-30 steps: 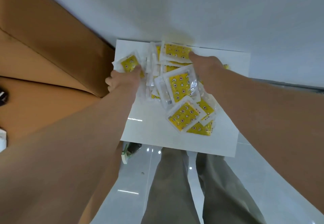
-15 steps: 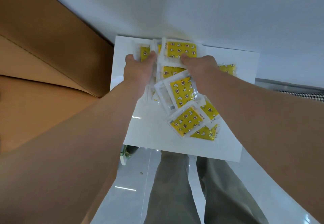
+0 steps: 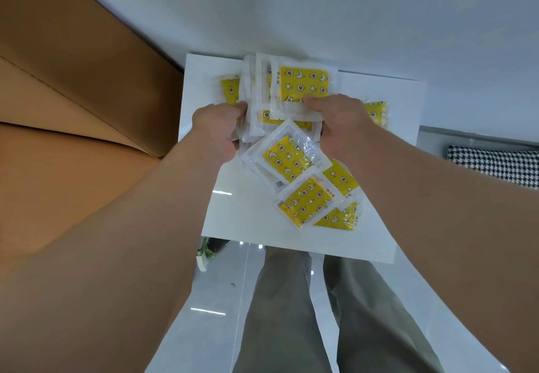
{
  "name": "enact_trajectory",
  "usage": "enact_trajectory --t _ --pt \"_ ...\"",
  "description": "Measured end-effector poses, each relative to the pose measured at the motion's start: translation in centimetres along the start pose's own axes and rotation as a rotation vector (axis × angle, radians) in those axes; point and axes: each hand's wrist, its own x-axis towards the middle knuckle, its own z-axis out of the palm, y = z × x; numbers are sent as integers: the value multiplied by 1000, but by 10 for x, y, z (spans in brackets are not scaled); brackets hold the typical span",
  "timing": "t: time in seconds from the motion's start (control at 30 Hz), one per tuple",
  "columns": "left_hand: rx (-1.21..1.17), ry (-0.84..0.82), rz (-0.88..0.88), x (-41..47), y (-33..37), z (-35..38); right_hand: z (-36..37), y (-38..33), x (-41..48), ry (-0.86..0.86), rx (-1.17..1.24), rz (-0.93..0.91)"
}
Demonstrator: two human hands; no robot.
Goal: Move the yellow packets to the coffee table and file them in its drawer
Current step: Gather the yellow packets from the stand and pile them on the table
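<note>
Both hands' grip (image 3: pixel 221 127) (image 3: pixel 338 121) on packets (image 3: pixel 302 86); print unreadable

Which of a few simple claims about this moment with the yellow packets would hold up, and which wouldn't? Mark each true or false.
1. Both hands grip one bundle of packets between them. True: the left hand and right hand press it from either side.
2. The small white table has been cleared. False: loose packets remain on it near the right hand.
3. The packets are plain yellow. False: they carry stars, moons and flowers.
4. A brown sofa stands left of the table. True.
5. An open drawer shows. False: none is visible.
</note>
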Motion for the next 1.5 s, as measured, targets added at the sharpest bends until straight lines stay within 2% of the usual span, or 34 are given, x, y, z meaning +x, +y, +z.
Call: enact_trajectory --t 0.17,0.33,0.53,0.77,0.97,1.2,1.5 --pt "35 19 76 -10 -1 -3 -10 -7 -38 3 117 23" --pt "32 12 161 -23 -10 -2 -17 -1 -44 -92 195 57" --pt "33 24 244 -24 -21 -2 -18 3 -48 -201 95 11" --pt "15 24 378 -29 -23 -7 -27 4 -49 -287 109 -26" --pt "-27 -13 383 -55 -19 -11 -38 -2 -71 -321 101 -71" --pt "-33 -78 367 -126 -13 -36 -51 -17 -153 -308 50 -122" --pt "-29 -188 331 -262 -11 -67 -91 -26 -286 -289 47 -202"
